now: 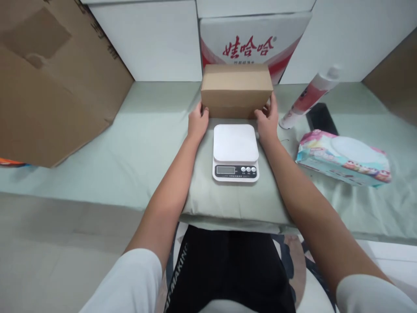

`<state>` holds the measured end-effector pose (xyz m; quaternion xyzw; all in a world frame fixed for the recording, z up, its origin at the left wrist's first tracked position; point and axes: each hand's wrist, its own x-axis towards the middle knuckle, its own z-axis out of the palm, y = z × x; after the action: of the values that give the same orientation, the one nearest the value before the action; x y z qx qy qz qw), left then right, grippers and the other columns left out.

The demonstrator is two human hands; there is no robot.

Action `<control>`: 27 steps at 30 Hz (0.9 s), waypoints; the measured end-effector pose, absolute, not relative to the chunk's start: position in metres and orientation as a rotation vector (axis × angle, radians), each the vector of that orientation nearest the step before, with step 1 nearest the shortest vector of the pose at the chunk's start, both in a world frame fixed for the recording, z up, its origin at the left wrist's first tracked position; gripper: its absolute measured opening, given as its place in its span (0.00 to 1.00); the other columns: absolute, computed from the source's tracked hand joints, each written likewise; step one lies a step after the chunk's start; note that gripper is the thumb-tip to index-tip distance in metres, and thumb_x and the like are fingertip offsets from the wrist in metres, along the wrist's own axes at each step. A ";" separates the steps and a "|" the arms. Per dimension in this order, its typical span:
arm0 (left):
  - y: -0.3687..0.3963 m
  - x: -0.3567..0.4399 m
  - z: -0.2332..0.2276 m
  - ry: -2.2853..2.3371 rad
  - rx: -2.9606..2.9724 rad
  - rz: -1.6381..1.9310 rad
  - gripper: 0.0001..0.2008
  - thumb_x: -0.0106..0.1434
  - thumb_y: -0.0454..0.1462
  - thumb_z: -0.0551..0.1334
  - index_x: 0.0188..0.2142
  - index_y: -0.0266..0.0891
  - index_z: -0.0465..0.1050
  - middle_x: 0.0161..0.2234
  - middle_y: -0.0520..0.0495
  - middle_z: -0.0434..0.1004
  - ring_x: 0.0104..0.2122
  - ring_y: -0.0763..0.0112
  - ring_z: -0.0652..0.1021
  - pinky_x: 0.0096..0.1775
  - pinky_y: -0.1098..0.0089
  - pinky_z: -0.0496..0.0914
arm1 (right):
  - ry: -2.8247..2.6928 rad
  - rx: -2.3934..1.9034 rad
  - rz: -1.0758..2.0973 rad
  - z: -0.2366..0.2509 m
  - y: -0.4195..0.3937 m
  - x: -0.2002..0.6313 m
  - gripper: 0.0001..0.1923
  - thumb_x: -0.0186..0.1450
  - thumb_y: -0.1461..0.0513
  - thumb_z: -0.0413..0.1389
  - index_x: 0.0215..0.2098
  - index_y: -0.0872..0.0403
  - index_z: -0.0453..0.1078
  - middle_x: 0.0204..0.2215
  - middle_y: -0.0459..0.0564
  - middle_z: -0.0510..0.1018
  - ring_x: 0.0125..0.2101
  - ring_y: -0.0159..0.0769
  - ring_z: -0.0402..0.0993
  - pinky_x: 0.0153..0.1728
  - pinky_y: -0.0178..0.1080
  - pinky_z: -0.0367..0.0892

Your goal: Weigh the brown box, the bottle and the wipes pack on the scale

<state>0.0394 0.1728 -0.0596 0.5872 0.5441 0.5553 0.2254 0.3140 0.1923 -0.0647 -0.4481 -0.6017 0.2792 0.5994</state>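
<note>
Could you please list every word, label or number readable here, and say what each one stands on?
"娃哈哈" in red: on the white carton behind the brown box.
"-MAKING", partly cut off: on the black trousers.
Small line under the carton's logo: too blurred.
Scale display and button labels: too small.
Wipes pack and tube print: unreadable.

A tabletop (pixel 97 143) covered with a pale green cloth carries everything. Near its front edge lies a flat green cushion (pixel 234 200), and a white kitchen scale (pixel 236 151) sits on it. Behind the scale stands a brown cardboard box (pixel 236 90). To the right lie a white and pink tube (pixel 308 98), a black flat thing (pixel 321 117) just beside it, and a pack of wipes (pixel 343 157). A large cardboard carton (pixel 48 82) stands at the left.
</note>
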 end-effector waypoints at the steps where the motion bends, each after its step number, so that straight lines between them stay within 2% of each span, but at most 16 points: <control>1: 0.174 0.038 -0.061 1.489 1.624 1.535 0.22 0.72 0.48 0.64 0.60 0.43 0.76 0.57 0.40 0.83 0.61 0.53 0.80 0.69 0.51 0.67 | -1.395 -1.074 0.598 -0.066 0.192 0.314 0.38 0.67 0.50 0.61 0.73 0.44 0.59 0.61 0.52 0.76 0.58 0.45 0.74 0.63 0.52 0.73; 5: 0.169 0.039 -0.059 1.511 1.599 1.570 0.20 0.71 0.50 0.65 0.56 0.42 0.78 0.55 0.40 0.84 0.61 0.54 0.80 0.69 0.53 0.68 | -1.388 -1.203 0.396 -0.066 0.189 0.315 0.35 0.67 0.52 0.63 0.69 0.47 0.61 0.56 0.55 0.75 0.53 0.45 0.75 0.55 0.52 0.76; 8: 0.162 0.042 -0.053 1.567 1.570 1.587 0.16 0.71 0.47 0.66 0.52 0.42 0.78 0.52 0.41 0.85 0.58 0.56 0.82 0.67 0.55 0.71 | -1.387 -1.220 0.383 -0.068 0.188 0.315 0.32 0.67 0.52 0.61 0.67 0.49 0.62 0.47 0.52 0.76 0.49 0.44 0.77 0.50 0.51 0.77; 11: 0.155 0.044 -0.048 1.644 1.531 1.593 0.12 0.70 0.45 0.67 0.47 0.42 0.78 0.48 0.42 0.85 0.55 0.58 0.83 0.64 0.57 0.72 | -1.402 -1.195 0.413 -0.069 0.188 0.314 0.32 0.68 0.53 0.61 0.67 0.49 0.61 0.43 0.50 0.76 0.47 0.44 0.78 0.48 0.50 0.77; 15: 0.151 0.046 -0.041 1.742 1.465 1.610 0.09 0.68 0.43 0.69 0.41 0.41 0.77 0.42 0.43 0.84 0.53 0.56 0.82 0.62 0.57 0.72 | -1.377 -1.171 0.466 -0.067 0.185 0.312 0.33 0.67 0.54 0.61 0.68 0.50 0.62 0.41 0.50 0.77 0.44 0.44 0.79 0.49 0.51 0.78; 18: 0.149 0.048 -0.037 1.795 1.422 1.550 0.09 0.69 0.43 0.68 0.42 0.41 0.77 0.40 0.42 0.82 0.51 0.55 0.82 0.59 0.58 0.72 | -1.360 -1.188 0.485 -0.065 0.184 0.312 0.36 0.65 0.55 0.61 0.70 0.51 0.63 0.41 0.51 0.78 0.43 0.44 0.79 0.51 0.51 0.78; 23: 0.149 0.050 -0.035 1.739 1.438 1.583 0.06 0.68 0.40 0.66 0.42 0.42 0.78 0.34 0.45 0.83 0.39 0.60 0.83 0.51 0.60 0.74 | -1.376 -1.188 0.518 -0.067 0.185 0.311 0.41 0.63 0.53 0.61 0.73 0.46 0.61 0.45 0.50 0.80 0.40 0.41 0.78 0.48 0.48 0.79; 27: 0.148 0.051 -0.035 1.760 1.447 1.577 0.09 0.67 0.40 0.65 0.45 0.42 0.78 0.35 0.46 0.84 0.33 0.63 0.80 0.47 0.61 0.74 | -1.361 -1.187 0.551 -0.065 0.180 0.306 0.41 0.63 0.52 0.60 0.73 0.48 0.60 0.46 0.52 0.80 0.37 0.40 0.77 0.45 0.49 0.79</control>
<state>0.0512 0.1478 -0.0351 0.5133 0.6243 0.5593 0.1844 0.3056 0.1798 -0.0650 -0.5090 -0.5838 0.2364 0.5866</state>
